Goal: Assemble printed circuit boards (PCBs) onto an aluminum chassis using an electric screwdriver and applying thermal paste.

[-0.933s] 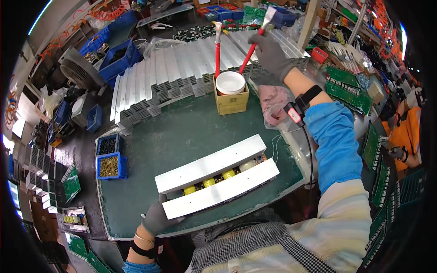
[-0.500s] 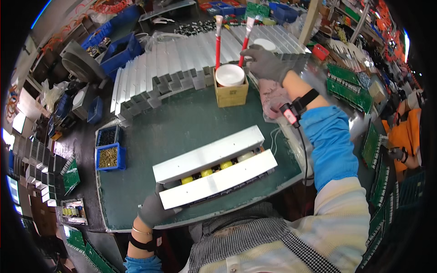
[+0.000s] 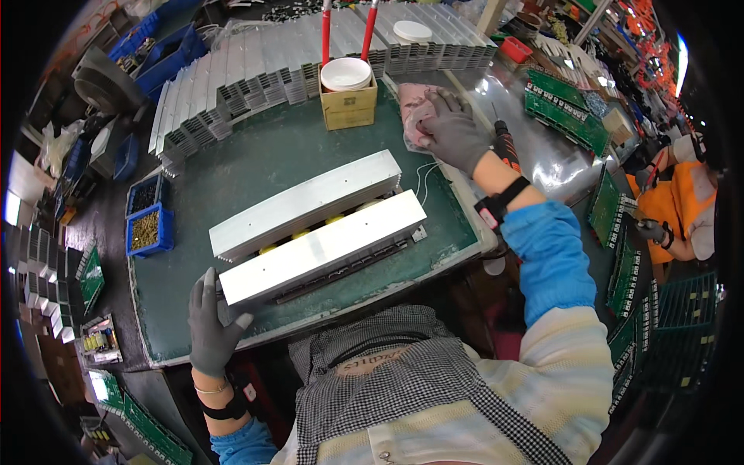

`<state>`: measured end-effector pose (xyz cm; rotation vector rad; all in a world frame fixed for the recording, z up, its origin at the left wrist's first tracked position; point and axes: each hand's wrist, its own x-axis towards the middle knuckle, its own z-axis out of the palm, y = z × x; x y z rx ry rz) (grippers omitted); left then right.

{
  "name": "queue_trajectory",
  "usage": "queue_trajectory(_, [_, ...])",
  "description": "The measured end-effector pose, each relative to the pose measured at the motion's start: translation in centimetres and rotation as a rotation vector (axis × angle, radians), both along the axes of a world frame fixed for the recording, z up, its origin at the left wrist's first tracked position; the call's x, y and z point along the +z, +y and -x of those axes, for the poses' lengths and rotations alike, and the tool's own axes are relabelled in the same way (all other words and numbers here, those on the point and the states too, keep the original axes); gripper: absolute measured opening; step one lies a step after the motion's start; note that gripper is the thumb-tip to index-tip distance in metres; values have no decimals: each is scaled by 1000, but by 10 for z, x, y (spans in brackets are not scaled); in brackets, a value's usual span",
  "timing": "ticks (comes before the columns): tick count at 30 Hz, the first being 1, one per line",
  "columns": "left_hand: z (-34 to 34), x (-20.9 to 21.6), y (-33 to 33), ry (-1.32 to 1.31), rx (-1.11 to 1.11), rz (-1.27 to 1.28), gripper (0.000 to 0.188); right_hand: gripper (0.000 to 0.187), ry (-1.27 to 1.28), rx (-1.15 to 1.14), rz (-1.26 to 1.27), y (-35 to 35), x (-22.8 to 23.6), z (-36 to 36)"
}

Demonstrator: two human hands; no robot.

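Note:
On the green work mat (image 3: 256, 163) lies an assembly with two long silver metal profiles, the far profile (image 3: 310, 203) and the near profile (image 3: 325, 248). Yellow parts (image 3: 301, 232) show in the gap between them. Beside the assembly's left end is my gloved left hand (image 3: 211, 329), fingers stretched and thumb apart, holding nothing visible. My gloved right hand (image 3: 459, 136) rests over a pink plastic bag (image 3: 412, 105) at the mat's far right corner, fingers spread on it. Just right of that hand lies a black and orange power screwdriver (image 3: 505, 146).
A cardboard box (image 3: 349, 112) holds a white tub (image 3: 346, 74) and red-handled brushes (image 3: 326, 35). Stacked silver profiles (image 3: 263, 70) line the back. Blue bins (image 3: 150, 232) of small parts sit left. Green circuit boards (image 3: 570, 124) stand right, near another person's gloved hand (image 3: 652, 231).
My right hand has come from the brushes down to the pink bag. My left hand has left the assembly's end and opened. The whole view has shifted.

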<state>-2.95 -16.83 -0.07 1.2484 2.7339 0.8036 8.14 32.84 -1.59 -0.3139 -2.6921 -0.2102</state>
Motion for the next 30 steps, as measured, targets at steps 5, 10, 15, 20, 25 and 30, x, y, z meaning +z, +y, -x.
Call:
queue_trajectory(5, [-22,1,-25,-29,108,-94,83,17,-73,-99,79,16,-14,7])
queue_trajectory(10, [-25,-6,-28,-24,144,-156,79,17,-53,-76,126,10,-18,-2])
queue_trajectory(15, [-27,-9,-23,46,132,-100,74,18,-24,-94,93,22,-12,-9])
queue_trajectory(20, [-28,-9,-23,22,148,-139,70,19,33,-62,101,25,-12,-17])
queue_trajectory(25, [-31,-8,-25,69,138,-90,70,18,-40,-68,-56,10,-22,-4])
queue_trajectory(30, [-33,-6,-31,0,192,-171,70,21,-16,-159,192,28,-9,-9])
